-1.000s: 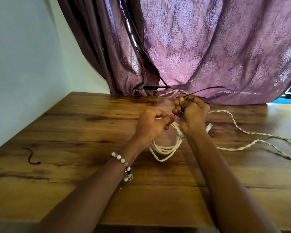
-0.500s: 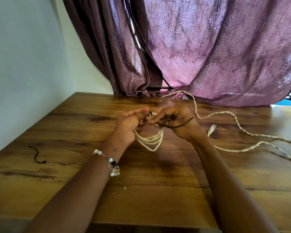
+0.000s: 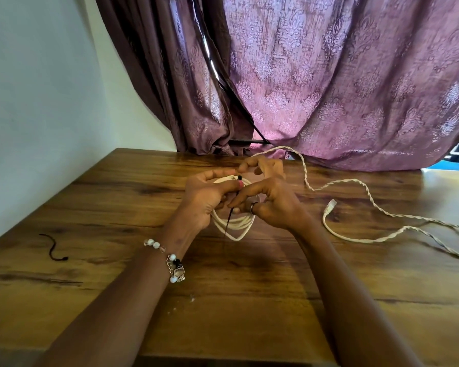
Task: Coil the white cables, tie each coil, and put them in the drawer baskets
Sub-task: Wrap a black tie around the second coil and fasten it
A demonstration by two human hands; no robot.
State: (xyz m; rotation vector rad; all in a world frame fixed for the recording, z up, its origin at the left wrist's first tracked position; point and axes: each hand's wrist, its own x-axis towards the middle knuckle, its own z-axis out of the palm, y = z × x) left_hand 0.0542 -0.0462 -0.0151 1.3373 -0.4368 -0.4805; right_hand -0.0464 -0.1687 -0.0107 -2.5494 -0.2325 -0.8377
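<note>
two hands work over the middle of the counter (image 3: 96, 292). the left hand (image 3: 204, 200) has its fingers curled round one white cable coil (image 3: 233, 225) of several loops, held just above the wood. the right hand (image 3: 272, 202), a ring on one finger, pinches one thin black tie (image 3: 229, 217) that crosses the coil and hangs down past its lower loops. one loose white cable (image 3: 366, 197), twisted along its length, trails from the back edge near the hands across the right side of the counter, with its plug end (image 3: 330, 206) lying just right of the right hand. a second black tie (image 3: 54, 247) lies curled near the left edge, well apart from the hands. a beaded bracelet (image 3: 170, 258) sits on the left wrist. the counter is brown wood with dark grain. a pale wall (image 3: 37, 88) stands at the left, and a mauve patterned curtain (image 3: 342, 80) hangs along the back edge.
</note>
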